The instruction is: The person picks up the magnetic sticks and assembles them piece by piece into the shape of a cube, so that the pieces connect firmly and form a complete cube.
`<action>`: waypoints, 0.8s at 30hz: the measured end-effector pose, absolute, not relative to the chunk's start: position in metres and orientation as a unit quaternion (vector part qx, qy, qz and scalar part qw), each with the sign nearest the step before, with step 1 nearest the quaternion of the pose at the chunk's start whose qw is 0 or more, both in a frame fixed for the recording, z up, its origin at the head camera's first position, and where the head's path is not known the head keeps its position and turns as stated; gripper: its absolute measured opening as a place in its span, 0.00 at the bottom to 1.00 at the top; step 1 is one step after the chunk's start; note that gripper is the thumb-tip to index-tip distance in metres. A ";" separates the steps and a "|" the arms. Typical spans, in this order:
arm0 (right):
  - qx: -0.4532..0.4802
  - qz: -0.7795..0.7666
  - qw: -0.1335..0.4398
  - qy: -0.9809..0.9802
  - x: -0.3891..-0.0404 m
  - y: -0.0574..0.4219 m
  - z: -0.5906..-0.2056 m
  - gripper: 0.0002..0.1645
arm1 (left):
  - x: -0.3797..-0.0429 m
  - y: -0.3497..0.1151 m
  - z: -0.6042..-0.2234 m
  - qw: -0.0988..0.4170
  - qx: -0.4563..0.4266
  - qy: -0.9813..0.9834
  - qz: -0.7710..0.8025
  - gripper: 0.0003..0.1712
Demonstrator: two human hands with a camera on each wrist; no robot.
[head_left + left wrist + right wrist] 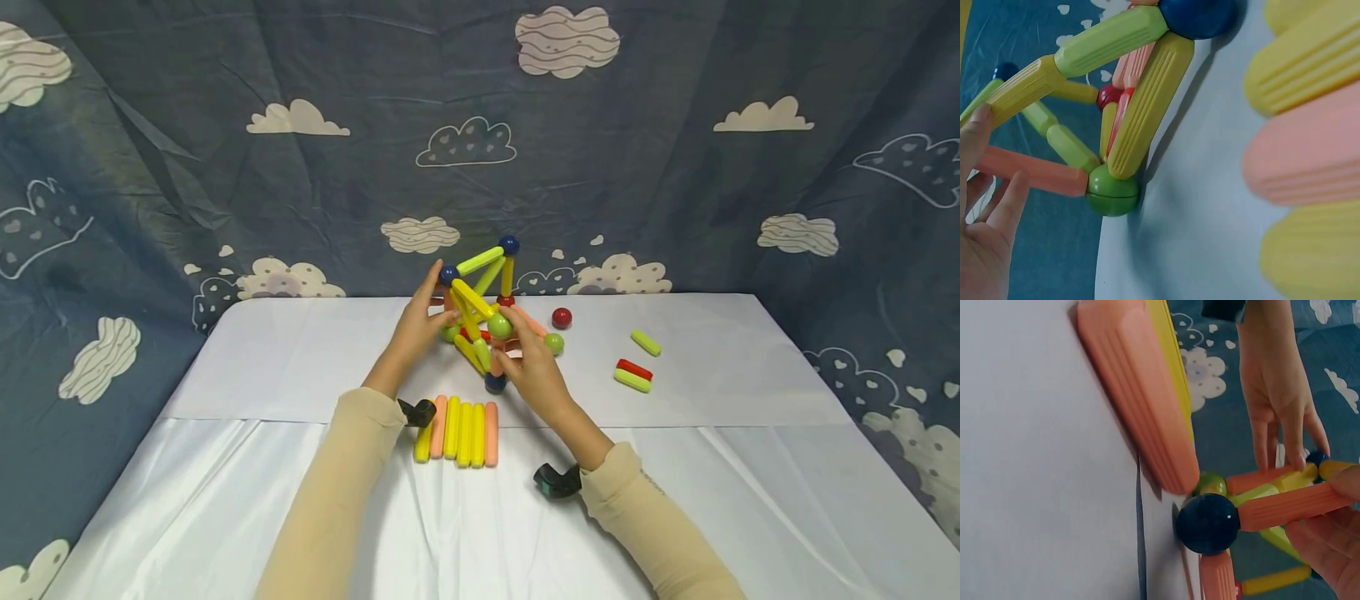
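Note:
A frame of plastic building sticks in yellow, light green and orange, joined by balls, stands upright near the middle of the table. At its left side my left hand holds an orange upright stick, a finger reaching up by a blue ball. From the right, my right hand pinches another orange stick between thumb and fingers. That stick runs between a green ball on top and a dark blue ball at the table. Fingers partly cover the frame's inner sticks.
A row of yellow and orange sticks lies in front of the frame. To the right are a loose red ball, a light green stick, and a red stick beside another green one. A cloud-patterned cloth hangs behind.

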State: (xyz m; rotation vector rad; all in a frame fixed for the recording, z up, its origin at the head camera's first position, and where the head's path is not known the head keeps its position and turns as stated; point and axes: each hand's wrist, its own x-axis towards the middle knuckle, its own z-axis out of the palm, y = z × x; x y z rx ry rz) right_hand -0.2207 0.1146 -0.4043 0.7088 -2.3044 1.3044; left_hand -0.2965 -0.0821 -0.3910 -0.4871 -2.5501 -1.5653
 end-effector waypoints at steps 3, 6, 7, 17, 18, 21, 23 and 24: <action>0.259 0.468 0.198 -0.821 -0.220 0.108 -0.404 0.40 | -0.299 -0.086 -0.392 0.048 -0.166 -0.829 -0.531 0.49; 0.265 0.465 0.188 -0.824 -0.219 0.107 -0.403 0.40 | -0.299 -0.089 -0.393 0.051 -0.168 -0.822 -0.542 0.48; 0.266 0.461 0.184 -0.826 -0.219 0.108 -0.404 0.40 | -0.298 -0.089 -0.394 0.056 -0.170 -0.821 -0.543 0.48; 0.228 0.407 0.232 -0.853 -0.232 0.160 -0.415 0.26 | -0.260 -0.066 -0.389 0.203 -0.197 -0.797 -0.534 0.27; 0.217 0.398 0.226 -0.862 -0.235 0.165 -0.418 0.24 | -0.255 -0.062 -0.388 0.206 -0.209 -0.793 -0.534 0.26; 0.181 0.362 0.169 -0.899 -0.241 0.178 -0.427 0.21 | -0.241 -0.051 -0.386 0.199 -0.249 -0.796 -0.514 0.26; 0.165 0.335 0.117 -0.920 -0.244 0.183 -0.432 0.19 | -0.234 -0.045 -0.385 0.200 -0.272 -0.807 -0.485 0.25; 0.159 0.326 0.097 -0.927 -0.245 0.184 -0.434 0.19 | -0.231 -0.043 -0.384 0.204 -0.280 -0.810 -0.472 0.25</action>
